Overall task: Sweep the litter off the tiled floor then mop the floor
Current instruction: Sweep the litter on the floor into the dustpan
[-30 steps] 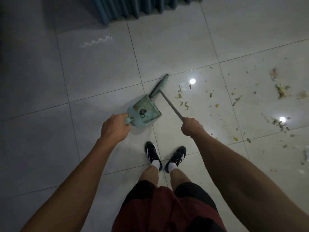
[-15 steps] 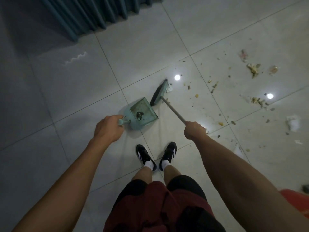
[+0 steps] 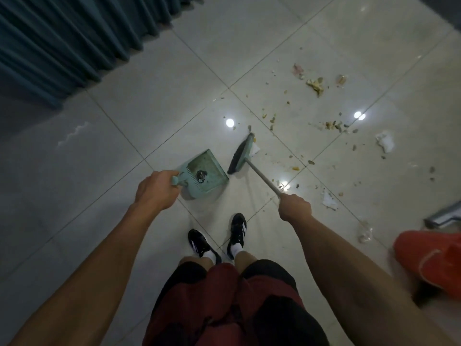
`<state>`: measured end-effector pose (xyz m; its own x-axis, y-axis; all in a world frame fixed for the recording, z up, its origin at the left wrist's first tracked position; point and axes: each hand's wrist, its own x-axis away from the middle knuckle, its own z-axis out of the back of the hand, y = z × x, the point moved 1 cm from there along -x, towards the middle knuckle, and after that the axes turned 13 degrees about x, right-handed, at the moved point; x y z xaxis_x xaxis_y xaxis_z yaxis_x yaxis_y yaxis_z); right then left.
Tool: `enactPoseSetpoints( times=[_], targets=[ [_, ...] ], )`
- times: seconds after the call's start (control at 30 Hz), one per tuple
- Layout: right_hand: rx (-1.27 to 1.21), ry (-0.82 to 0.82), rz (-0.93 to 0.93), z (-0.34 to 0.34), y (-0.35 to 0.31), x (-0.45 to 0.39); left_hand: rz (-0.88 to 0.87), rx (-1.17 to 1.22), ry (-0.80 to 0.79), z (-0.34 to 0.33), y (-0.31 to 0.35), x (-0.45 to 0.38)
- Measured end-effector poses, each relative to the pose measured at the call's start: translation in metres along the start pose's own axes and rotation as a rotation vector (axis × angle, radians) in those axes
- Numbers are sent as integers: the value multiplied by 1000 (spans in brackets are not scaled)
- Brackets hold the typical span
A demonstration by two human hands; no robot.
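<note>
My left hand (image 3: 156,189) grips the handle of a pale green dustpan (image 3: 203,174) that sits on the tiled floor (image 3: 154,96) with a dark clump of dirt inside it. My right hand (image 3: 294,207) holds the grey stick of a small green broom (image 3: 241,156). The broom head stands just right of the dustpan's open side, a small gap between them, with a white paper scrap behind it. Litter (image 3: 316,84) of crumbs, peel bits and torn paper (image 3: 385,143) lies scattered over the tiles to the right.
A teal curtain (image 3: 69,38) hangs at the upper left. An orange bucket (image 3: 434,260) and a grey tool part (image 3: 444,218) sit at the right edge. My black shoes (image 3: 217,238) stand behind the dustpan. More paper scraps (image 3: 329,199) lie near my right hand.
The view has swung right, bringing the orange bucket and more litter into sight. The broom head has pulled a little away from the dustpan's mouth. Both hands keep their grips.
</note>
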<state>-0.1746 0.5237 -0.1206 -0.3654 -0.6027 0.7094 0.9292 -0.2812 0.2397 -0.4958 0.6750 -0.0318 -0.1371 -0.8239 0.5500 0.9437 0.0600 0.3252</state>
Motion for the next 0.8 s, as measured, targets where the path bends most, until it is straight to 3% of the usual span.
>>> enactPoseSetpoints(
  times=[0.43,0.8],
  targets=[
    [-172,38,-135,21,21,29,-181,-77,-11,5,80,-12],
    [-238,95,-123,69,-20,-7,-152,12,52,51,42,-52]
  ],
)
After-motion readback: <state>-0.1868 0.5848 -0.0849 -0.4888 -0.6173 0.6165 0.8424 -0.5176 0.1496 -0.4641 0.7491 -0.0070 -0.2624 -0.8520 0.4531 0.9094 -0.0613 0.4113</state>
